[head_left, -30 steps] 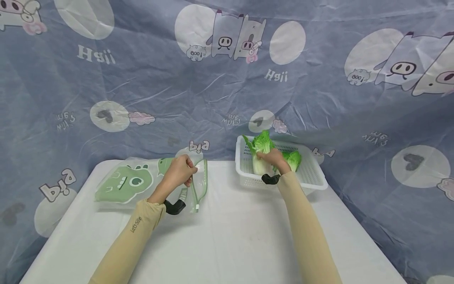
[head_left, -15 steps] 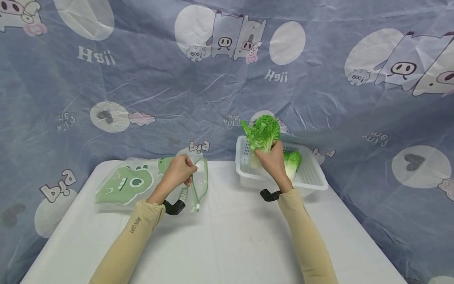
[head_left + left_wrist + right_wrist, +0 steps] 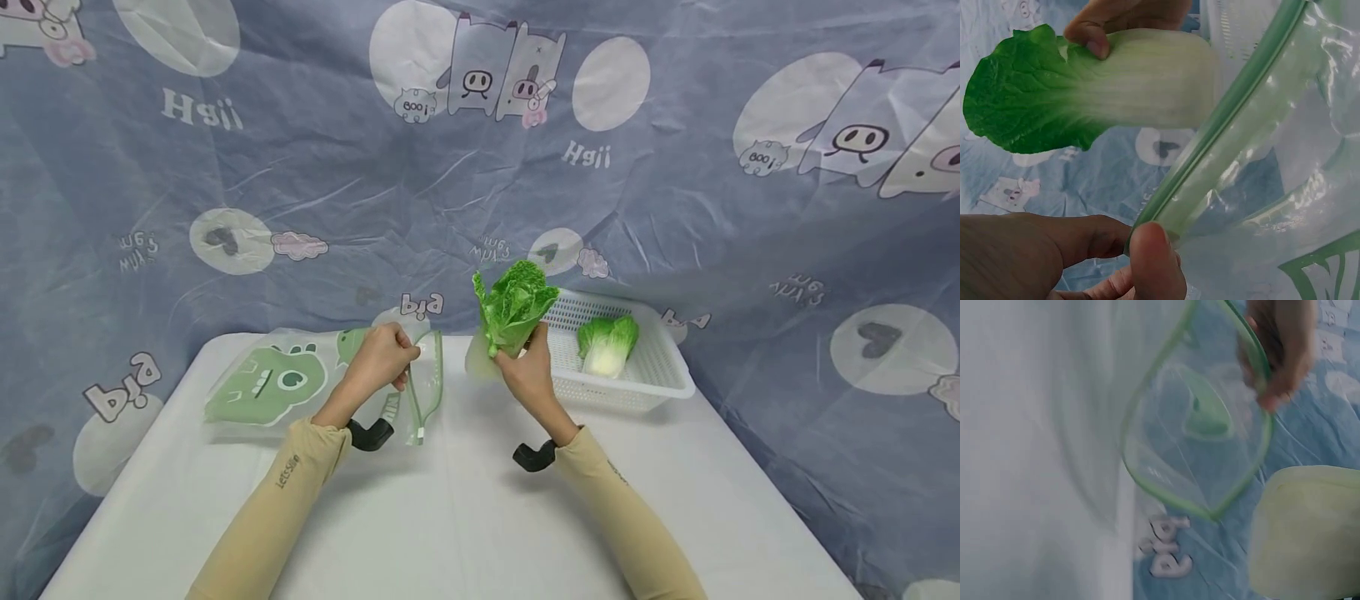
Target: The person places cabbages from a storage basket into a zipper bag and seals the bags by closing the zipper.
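My left hand (image 3: 380, 360) pinches the green-edged mouth of a clear zip bag (image 3: 262, 387) printed with a green cartoon face. In the right wrist view the bag's mouth (image 3: 1213, 515) gapes wide. My right hand (image 3: 531, 367) grips a napa cabbage (image 3: 517, 304) round its middle, held in the air between the bag and the basket. Its leafy end points up and away, and its pale base (image 3: 1307, 531) faces the bag. From the left wrist, the cabbage (image 3: 1147, 78) appears just beyond the zip edge (image 3: 1222, 119), outside the bag.
A white perforated basket (image 3: 660, 358) stands at the back right with another napa cabbage (image 3: 607, 346) inside. The white-covered table (image 3: 480, 517) runs up to a blue-grey patterned curtain (image 3: 420, 192) behind.
My right hand has lifted the napa cabbage out of the basket and carried it left toward the bag. My left hand keeps its pinch on the bag's edge.
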{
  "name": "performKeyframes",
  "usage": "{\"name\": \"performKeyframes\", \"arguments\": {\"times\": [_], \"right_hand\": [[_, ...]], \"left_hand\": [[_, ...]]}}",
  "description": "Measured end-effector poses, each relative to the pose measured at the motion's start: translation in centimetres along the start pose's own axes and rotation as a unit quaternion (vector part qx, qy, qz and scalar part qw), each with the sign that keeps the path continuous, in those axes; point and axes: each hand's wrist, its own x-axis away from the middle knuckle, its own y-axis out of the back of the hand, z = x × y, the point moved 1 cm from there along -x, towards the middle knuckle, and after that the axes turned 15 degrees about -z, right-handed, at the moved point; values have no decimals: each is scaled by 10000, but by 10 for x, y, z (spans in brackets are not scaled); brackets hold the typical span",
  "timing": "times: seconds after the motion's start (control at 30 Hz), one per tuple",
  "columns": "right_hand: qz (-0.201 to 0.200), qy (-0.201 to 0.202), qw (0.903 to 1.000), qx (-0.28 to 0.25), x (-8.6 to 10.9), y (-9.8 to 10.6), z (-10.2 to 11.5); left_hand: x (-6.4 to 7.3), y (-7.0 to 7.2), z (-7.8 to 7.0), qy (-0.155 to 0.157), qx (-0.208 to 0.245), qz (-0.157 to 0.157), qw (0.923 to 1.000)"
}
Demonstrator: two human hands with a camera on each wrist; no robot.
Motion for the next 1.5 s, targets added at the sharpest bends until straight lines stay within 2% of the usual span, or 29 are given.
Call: {"name": "performKeyframes", "arguments": {"times": [0.23, 0.37, 0.47, 0.6, 0.8, 0.93, 1.07, 1.27, 1.33, 1.4, 1.5], "right_hand": [[719, -513, 9953, -385, 40, -21, 30], [1214, -839, 9879, -470, 52, -31, 27], [1586, -1032, 9814, -331, 57, -34, 24], [2163, -1076, 9701, -214, 59, -34, 17], [3092, -1120, 9426, -583, 59, -35, 5], [3390, -1092, 9321, -656, 58, -35, 1], [3409, -1057, 9326, -526, 59, -40, -9], [3505, -981, 9314, 5, 60, -50, -31], [3599, -790, 9296, 8, 60, -51, -30], [3716, -425, 9274, -57, 58, -49, -21], [3876, -82, 9217, -86, 56, -47, -6]], "left_hand": [[3, -5, -2, -8, 168, 44, 9998], [5, -7, -3, -144, 276, -16, 9995], [6, -7, -4, -214, 257, -10, 9994], [6, -6, -7, -259, 184, 3, 9995], [7, -3, -12, -358, 40, 38, 9993], [8, -2, -15, -544, -133, 50, 9984], [10, -1, -19, -781, -162, -104, 9968], [13, 2, -22, -995, -263, -243, 9944], [13, 2, -23, -1110, -352, -316, 9927], [14, 2, -23, -1259, -481, -411, 9900], [15, 2, -25, -1446, -640, -477, 9863]]}}
